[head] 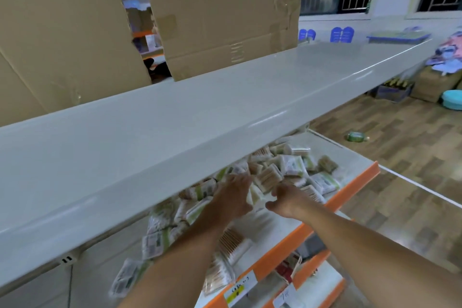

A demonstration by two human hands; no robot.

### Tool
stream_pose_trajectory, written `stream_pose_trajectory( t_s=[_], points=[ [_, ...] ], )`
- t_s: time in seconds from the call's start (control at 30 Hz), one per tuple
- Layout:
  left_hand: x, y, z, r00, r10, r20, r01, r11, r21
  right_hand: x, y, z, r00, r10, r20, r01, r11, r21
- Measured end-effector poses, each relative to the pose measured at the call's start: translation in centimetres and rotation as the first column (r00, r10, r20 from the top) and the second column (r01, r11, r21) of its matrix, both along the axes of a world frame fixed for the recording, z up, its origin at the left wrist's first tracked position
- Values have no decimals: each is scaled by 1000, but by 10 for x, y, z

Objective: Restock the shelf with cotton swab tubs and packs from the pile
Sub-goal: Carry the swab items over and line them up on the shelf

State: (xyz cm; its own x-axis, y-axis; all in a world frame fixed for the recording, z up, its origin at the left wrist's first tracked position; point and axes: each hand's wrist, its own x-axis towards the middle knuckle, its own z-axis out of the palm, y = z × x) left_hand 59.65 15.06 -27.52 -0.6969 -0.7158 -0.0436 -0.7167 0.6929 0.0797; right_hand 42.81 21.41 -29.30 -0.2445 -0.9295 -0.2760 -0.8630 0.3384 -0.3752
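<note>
**Cotton swab packs lie in a loose heap, shelf barely sorted**

Cotton swab packs point(295, 170) sprawl in a jumbled pile along a white lower shelf point(282, 227) with an orange front edge, running from the near left to the far right. A clear cotton swab tub point(298, 150) lies on its side at the far end of the heap. A wide grey upper shelf point(200, 120) hangs over the pile and hides its back part.

Both bare arms reach under that upper shelf into the middle of the heap. The left hand point(233, 197) rests on the packs with fingers spread and fairly straight. The right hand point(287, 200) has its fingers curled against a pack point(256, 196) standing between the two hands; motion blur makes it hard to say whether it truly grips it.

No neat rows show anywhere, so the restocking looks to be at an early stage, with nearly every pack left to line up. Price labels point(240, 291) sit on the orange strip at the near edge.
</note>
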Motion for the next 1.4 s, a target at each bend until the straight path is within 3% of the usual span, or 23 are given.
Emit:
stream_pose_trajectory(
  t_s=[0.23, 0.53, 0.73, 0.97, 1.07, 1.13, 1.2, 1.27, 1.4],
  points=[
    [-11, -10, 1, 990, -27, 141, 39, 996, -82, -7, -29, -7, 983, -55, 175, 53, 998, 19],
    [3, 6, 1, 963, 190, 192, -155, 971, -180, -5, -45, -19, 947, -21, 320, -6, 996, 85],
    [10, 19, -6, 968, 239, 72, -218, 950, -224, -13, -49, -20, 897, -23, 441, 4, 999, 44],
    [15, 21, -11, 919, 367, -141, -355, 929, 103, -31, -44, -16, 750, 54, 659, -7, 997, -73],
    [15, 21, -16, 873, 440, -212, -402, 894, 200, -38, -43, -13, 687, 60, 724, -44, 998, -41],
    [12, 21, -20, 818, 490, -300, -416, 866, 278, -41, -42, -13, 673, 53, 738, -61, 998, -17],
    [11, 21, -20, 695, 583, -422, -405, 802, 439, -42, -42, -14, 685, 37, 727, -52, 999, -1],
    [10, 21, -17, 558, 700, -446, -364, 689, 627, -42, -44, -16, 680, 25, 732, -41, 999, 4],
    [11, 21, -20, 311, 846, -434, -102, 484, 869, -43, -44, -18, 625, 5, 781, -70, 996, 50]
  ],
)
